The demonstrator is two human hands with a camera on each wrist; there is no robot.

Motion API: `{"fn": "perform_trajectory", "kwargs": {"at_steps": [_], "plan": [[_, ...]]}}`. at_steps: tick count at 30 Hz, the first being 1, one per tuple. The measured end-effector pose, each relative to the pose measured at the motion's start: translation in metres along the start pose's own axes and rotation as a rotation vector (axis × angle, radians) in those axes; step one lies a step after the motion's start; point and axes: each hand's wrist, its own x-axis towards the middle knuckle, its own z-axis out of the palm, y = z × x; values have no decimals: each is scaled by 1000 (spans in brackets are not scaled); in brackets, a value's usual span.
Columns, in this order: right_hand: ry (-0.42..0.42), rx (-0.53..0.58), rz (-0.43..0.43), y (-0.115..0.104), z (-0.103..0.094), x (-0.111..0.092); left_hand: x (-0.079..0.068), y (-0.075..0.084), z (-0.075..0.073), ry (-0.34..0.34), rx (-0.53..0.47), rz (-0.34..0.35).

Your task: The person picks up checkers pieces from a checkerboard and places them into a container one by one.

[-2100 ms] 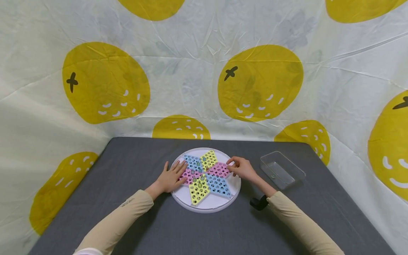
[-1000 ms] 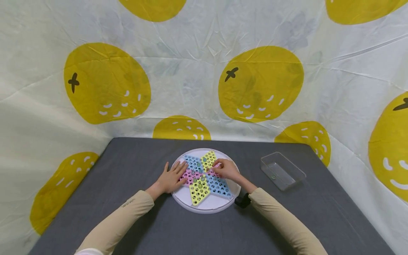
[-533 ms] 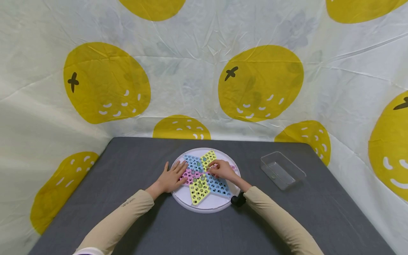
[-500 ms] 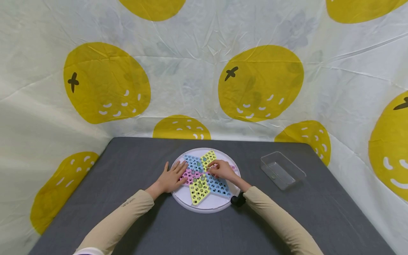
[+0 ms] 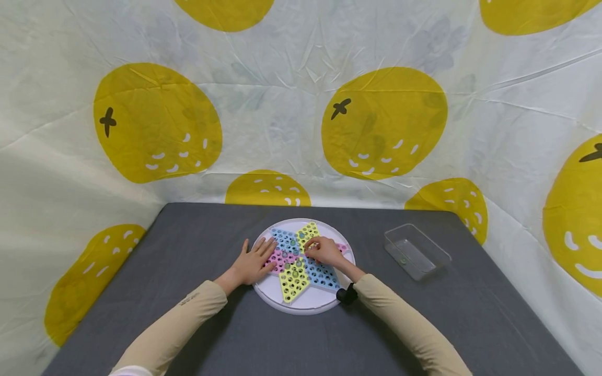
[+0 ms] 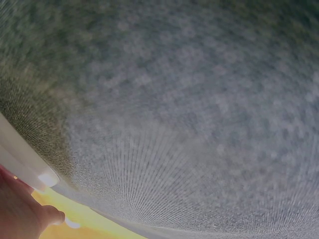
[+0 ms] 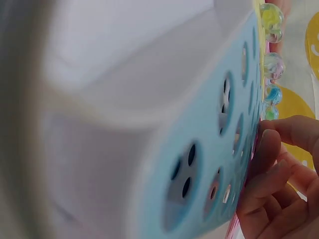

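A round white Chinese checkers board [image 5: 324, 307] carries a star of yellow, blue and pink perforated points. My left hand [image 5: 254, 260] rests on its left side, palm down with the fingers spread, partly covering a pink point. Near the star's centre, my right hand [image 5: 326, 251] has thumb and index finger brought together at the surface, the other fingers curled. What lies between those fingertips is hidden, so I cannot tell if they hold a marble. In the right wrist view, a yellow marble [image 7: 272, 18], a clear marble [image 7: 274, 65] and a blue marble [image 7: 272, 93] sit just beyond the fingertips.
A clear plastic box [image 5: 417, 251] stands right of the board, with a small green marble [image 5: 403, 261] inside. The dark grey table [image 5: 226, 334] ends at a curtain [image 5: 273, 120] printed with yellow fruit. A black band [image 5: 347, 294] sits at my right wrist.
My right hand has moved left from the outer part of the right pink point to near the star's centre, shifting only slightly in the last half second. My left hand has stayed still.
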Motion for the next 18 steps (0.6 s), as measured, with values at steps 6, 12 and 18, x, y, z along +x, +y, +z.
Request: {"fn": "perform_trajectory", "kwargs": {"at_steps": [6, 12, 18], "plan": [[13, -7, 1, 1, 2, 1, -1, 0, -1, 11, 1, 12], [17, -10, -4, -1, 2, 0, -2, 1, -2, 10, -3, 10], [11, 12, 2, -2, 1, -1, -2, 0, -1, 20, 1, 17]]}}
